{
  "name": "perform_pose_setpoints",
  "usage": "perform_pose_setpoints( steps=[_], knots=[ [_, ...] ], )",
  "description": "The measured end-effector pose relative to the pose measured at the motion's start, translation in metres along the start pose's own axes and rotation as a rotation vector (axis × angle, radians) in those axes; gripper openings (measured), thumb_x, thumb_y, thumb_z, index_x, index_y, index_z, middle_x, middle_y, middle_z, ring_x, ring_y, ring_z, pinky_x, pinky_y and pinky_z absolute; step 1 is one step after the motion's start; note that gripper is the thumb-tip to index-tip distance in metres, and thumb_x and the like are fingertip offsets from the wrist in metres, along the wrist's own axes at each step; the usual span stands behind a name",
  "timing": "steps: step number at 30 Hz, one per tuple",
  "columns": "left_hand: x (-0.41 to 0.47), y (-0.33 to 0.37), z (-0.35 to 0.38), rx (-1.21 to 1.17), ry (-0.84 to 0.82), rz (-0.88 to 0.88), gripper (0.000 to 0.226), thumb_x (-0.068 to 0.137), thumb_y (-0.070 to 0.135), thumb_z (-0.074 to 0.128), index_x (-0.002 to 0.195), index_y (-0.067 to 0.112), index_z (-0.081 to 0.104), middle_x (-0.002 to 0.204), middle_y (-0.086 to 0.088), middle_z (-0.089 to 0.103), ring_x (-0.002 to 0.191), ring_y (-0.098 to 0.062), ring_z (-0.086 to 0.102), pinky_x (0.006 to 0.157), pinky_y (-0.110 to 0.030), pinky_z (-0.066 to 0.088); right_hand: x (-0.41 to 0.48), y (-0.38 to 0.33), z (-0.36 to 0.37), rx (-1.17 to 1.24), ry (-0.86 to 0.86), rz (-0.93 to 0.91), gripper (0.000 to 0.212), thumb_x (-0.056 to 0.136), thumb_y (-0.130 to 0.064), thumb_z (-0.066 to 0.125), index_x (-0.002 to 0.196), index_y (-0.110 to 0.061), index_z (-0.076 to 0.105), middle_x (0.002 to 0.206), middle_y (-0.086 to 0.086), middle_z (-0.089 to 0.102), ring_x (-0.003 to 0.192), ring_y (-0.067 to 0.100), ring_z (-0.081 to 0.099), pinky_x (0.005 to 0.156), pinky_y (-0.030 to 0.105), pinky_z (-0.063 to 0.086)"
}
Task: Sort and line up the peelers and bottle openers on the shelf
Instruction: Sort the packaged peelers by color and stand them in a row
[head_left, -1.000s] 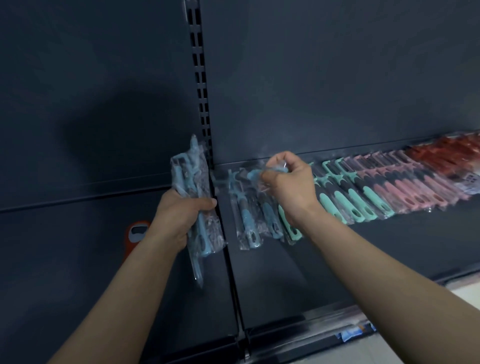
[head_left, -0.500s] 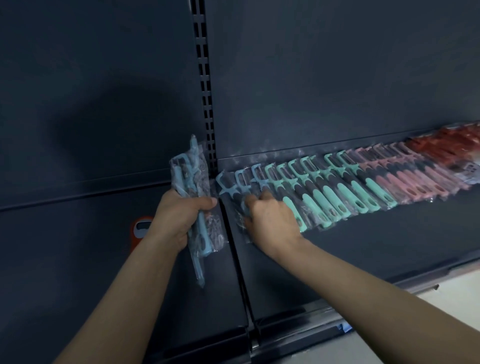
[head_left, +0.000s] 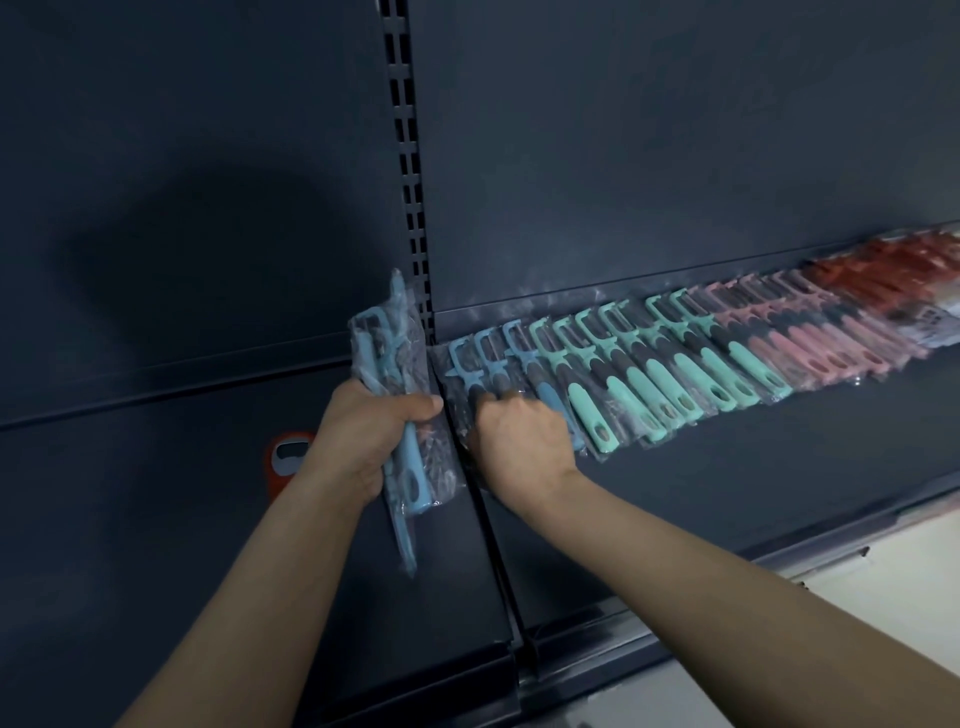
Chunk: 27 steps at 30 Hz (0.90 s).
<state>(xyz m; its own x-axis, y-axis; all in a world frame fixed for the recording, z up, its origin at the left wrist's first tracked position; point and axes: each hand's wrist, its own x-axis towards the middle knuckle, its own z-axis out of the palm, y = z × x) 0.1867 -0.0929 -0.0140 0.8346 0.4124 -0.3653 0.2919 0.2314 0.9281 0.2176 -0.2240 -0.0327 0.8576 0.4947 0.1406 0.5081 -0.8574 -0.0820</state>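
Peelers (head_left: 714, 371) in clear bags, and both hands are on them right now! Nearest to us, two bare forearms reach up from the bottom edge. The left hand (head_left: 363, 441) is wrapped tight round a bundle (head_left: 384, 353) of bagged blue peelers, held upright just left of the seam between the two shelf sections, heads up, one handle poking out below the fist. Just beside it, the right hand (head_left: 519, 441) is knuckles-up, fingers bent down onto the blue peelers (head_left: 548, 397) at the left end of the row; pressing or gripping, can't tell from here. That row lies on the right shelf (head_left: 727, 493), handles toward us, heads toward the back, packed side by side: blue, then mint peelers (head_left: 657, 382), then pink peelers (head_left: 831, 348), then red peelers (head_left: 883, 275) far right, blurred. Over on the left shelf (head_left: 130, 519) an orange bottle opener (head_left: 283, 462) lies partly hidden behind the left forearm. Farthest back, a slotted post (head_left: 405, 156) runs up the dark back wall (head_left: 675, 130).
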Motion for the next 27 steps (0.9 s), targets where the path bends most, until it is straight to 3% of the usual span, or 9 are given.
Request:
perform_pose_setpoints(
  steps=[4, 9, 11, 14, 17, 22, 27],
  knots=[
    [0.000, 0.000, 0.001, 0.028, -0.022, -0.002, 0.014, 0.073, -0.007, 0.072, 0.078, 0.004, 0.063, 0.051, -0.001, 0.063, 0.044, -0.011, 0.059, 0.044, -0.021, 0.050, 0.004, 0.004, 0.003, 0.032, 0.043, 0.005, 0.019, 0.089, -0.007, 0.051, 0.106, -0.009, 0.058, 0.102, 0.010, 0.065, 0.091, 0.027, 0.063, 0.062, 0.030, 0.038],
    [-0.003, 0.000, 0.005, 0.028, -0.050, -0.026, 0.011, 0.074, -0.010, 0.069, 0.077, 0.000, 0.064, 0.060, -0.010, 0.064, 0.050, -0.018, 0.061, 0.051, -0.028, 0.055, 0.007, 0.016, -0.002, 0.089, 0.082, -0.038, 0.029, 0.095, -0.029, 0.047, 0.112, -0.010, 0.061, 0.109, 0.011, 0.060, 0.105, 0.028, 0.050, 0.088, 0.034, 0.038],
    [-0.004, 0.002, 0.010, -0.005, -0.091, -0.025, 0.013, 0.074, -0.013, 0.067, 0.079, -0.001, 0.066, 0.065, -0.012, 0.067, 0.055, -0.020, 0.065, 0.058, -0.032, 0.058, 0.008, 0.020, -0.011, 0.417, 0.085, -0.011, 0.025, 0.095, -0.026, 0.050, 0.106, -0.010, 0.066, 0.102, 0.010, 0.065, 0.098, 0.025, 0.056, 0.085, 0.033, 0.043],
    [-0.006, 0.003, 0.019, -0.034, -0.159, -0.023, 0.018, 0.073, -0.015, 0.065, 0.084, -0.001, 0.069, 0.075, -0.016, 0.070, 0.064, -0.024, 0.068, 0.067, -0.039, 0.058, 0.010, 0.026, -0.021, 0.993, -0.044, 0.142, 0.019, 0.093, -0.024, 0.056, 0.092, -0.012, 0.071, 0.081, 0.002, 0.070, 0.073, 0.010, 0.062, 0.069, 0.023, 0.049],
    [-0.010, 0.003, 0.030, -0.040, -0.185, -0.028, 0.020, 0.069, -0.016, 0.066, 0.079, 0.000, 0.072, 0.083, -0.022, 0.070, 0.071, -0.031, 0.068, 0.069, -0.045, 0.058, 0.009, 0.033, -0.027, 1.309, -0.151, 0.191, 0.019, 0.091, -0.016, 0.060, 0.078, -0.004, 0.066, 0.063, 0.002, 0.061, 0.050, 0.001, 0.055, 0.050, 0.011, 0.044],
    [-0.020, 0.003, 0.053, -0.075, -0.167, -0.076, 0.023, 0.069, -0.014, 0.065, 0.090, -0.004, 0.069, 0.079, -0.022, 0.071, 0.065, -0.030, 0.070, 0.052, -0.034, 0.056, 0.011, 0.053, -0.029, 1.558, -0.205, 0.322, 0.015, 0.086, -0.005, 0.065, 0.070, -0.007, 0.064, 0.063, 0.009, 0.061, 0.054, 0.014, 0.054, 0.048, 0.019, 0.050],
    [-0.030, -0.002, 0.077, -0.110, -0.145, -0.079, 0.026, 0.070, -0.013, 0.067, 0.094, -0.004, 0.068, 0.083, -0.020, 0.072, 0.067, -0.028, 0.070, 0.054, -0.032, 0.056, 0.014, 0.075, -0.027, 1.620, -0.241, 0.382, 0.018, 0.084, -0.004, 0.066, 0.068, -0.009, 0.062, 0.058, 0.006, 0.061, 0.048, 0.014, 0.055, 0.044, 0.021, 0.048]
  ],
)
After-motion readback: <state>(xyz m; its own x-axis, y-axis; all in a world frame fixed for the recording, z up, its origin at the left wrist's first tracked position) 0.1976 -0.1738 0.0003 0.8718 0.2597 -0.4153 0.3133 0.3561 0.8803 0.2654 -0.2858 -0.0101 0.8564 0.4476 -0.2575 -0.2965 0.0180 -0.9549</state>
